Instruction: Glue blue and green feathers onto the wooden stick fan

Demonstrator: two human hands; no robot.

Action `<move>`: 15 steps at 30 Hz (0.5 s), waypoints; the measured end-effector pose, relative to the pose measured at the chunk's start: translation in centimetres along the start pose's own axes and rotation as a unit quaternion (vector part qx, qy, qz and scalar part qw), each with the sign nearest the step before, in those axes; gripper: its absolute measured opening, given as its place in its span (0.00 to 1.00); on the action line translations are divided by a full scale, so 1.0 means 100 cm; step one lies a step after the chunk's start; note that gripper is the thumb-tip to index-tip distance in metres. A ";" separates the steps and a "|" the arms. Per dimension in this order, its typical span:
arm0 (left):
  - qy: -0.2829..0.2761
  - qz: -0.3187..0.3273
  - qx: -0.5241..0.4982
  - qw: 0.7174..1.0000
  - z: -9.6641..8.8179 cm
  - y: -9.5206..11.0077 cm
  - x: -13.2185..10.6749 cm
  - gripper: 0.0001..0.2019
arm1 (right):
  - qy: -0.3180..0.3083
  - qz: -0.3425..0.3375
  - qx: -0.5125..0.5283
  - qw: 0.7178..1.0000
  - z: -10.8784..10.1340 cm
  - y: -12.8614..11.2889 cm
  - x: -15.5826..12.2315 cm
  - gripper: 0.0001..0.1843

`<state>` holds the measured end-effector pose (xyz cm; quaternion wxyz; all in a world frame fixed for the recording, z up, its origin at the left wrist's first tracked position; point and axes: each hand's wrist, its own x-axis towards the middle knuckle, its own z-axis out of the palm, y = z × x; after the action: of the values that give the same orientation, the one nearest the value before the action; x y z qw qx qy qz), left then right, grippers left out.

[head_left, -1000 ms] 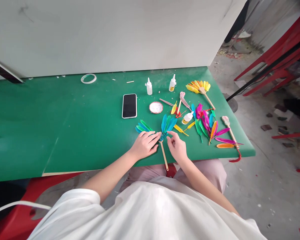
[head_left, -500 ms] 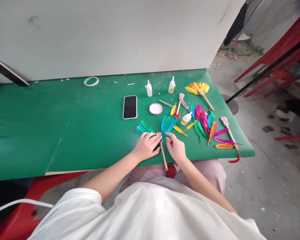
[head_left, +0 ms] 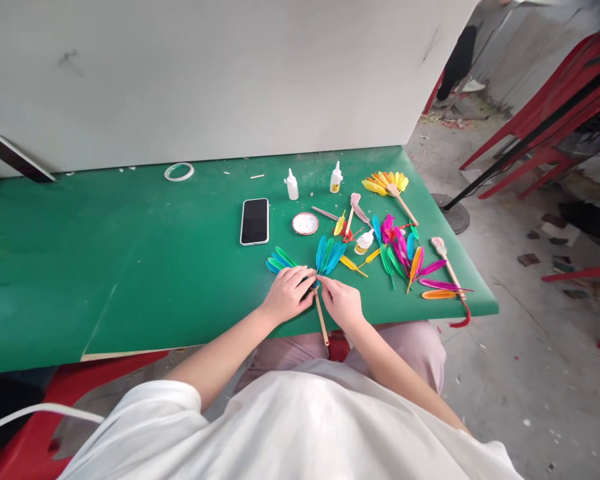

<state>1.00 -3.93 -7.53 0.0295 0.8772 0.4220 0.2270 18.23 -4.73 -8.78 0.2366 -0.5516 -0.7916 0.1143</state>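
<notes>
A small feather fan lies before me, with blue and green feathers (head_left: 330, 255) spreading from its head and a thin wooden handle (head_left: 321, 320) pointing toward my lap. My left hand (head_left: 289, 293) holds the fan's head from the left, fingers bent over it. From the right, my right hand (head_left: 343, 301) is closed, its index fingertip on the feather bases; the fan's head is mostly hidden under the fingers. More blue and green feathers (head_left: 281, 259) stick out beyond my left hand. Loose yellow feathers (head_left: 354, 267) lie just past my right hand.
On the green table (head_left: 180, 293) are a phone (head_left: 255, 221), a round lid with white stuff (head_left: 305, 223), glue bottles (head_left: 364, 241), a tape roll (head_left: 179, 172) and a yellow feather fan (head_left: 387, 183). Colourful loose feathers (head_left: 403, 257) and another handle (head_left: 447, 263) lie right. A white panel (head_left: 205, 80) stands behind.
My right hand has shifted in toward the fan's head, its fingertip now on the feather bases. My left hand stays on the fan. The whole view has shifted slightly.
</notes>
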 end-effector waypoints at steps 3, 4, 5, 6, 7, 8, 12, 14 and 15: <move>0.020 0.020 -0.017 0.999 0.000 0.005 -0.005 0.14 | -0.006 -0.016 -0.015 1.000 0.000 0.000 -0.001 0.18; 0.027 0.019 -0.019 0.999 0.000 0.006 -0.006 0.13 | -0.010 -0.022 -0.023 0.999 0.000 0.000 -0.001 0.19; 0.036 0.017 -0.018 0.999 0.001 0.007 -0.008 0.13 | -0.015 -0.029 -0.032 0.999 0.000 0.000 -0.001 0.19; 0.044 0.015 -0.016 0.999 0.001 0.008 -0.009 0.12 | -0.021 -0.035 -0.042 0.998 0.000 0.000 -0.001 0.19; 0.051 0.015 -0.013 0.999 0.002 0.008 -0.010 0.13 | -0.026 -0.040 -0.050 0.998 0.000 0.000 0.000 0.19; 0.056 0.017 -0.011 0.998 0.003 0.008 -0.010 0.13 | -0.031 -0.043 -0.057 0.997 0.000 -0.001 0.000 0.19; 0.064 0.028 -0.002 0.998 0.006 0.007 -0.010 0.15 | -0.041 -0.050 -0.066 0.996 0.000 -0.001 0.001 0.19; 0.067 0.030 0.004 0.997 0.006 0.007 -0.009 0.15 | -0.043 -0.052 -0.069 0.995 0.001 -0.001 0.001 0.19; 0.067 0.030 0.007 0.997 0.006 0.007 -0.009 0.15 | -0.043 -0.052 -0.070 0.995 0.002 -0.001 0.001 0.19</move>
<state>1.33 -4.97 -8.21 -0.0120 0.8725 0.3978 0.2834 18.08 -4.66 -8.88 0.1687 -0.5193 -0.8349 0.0697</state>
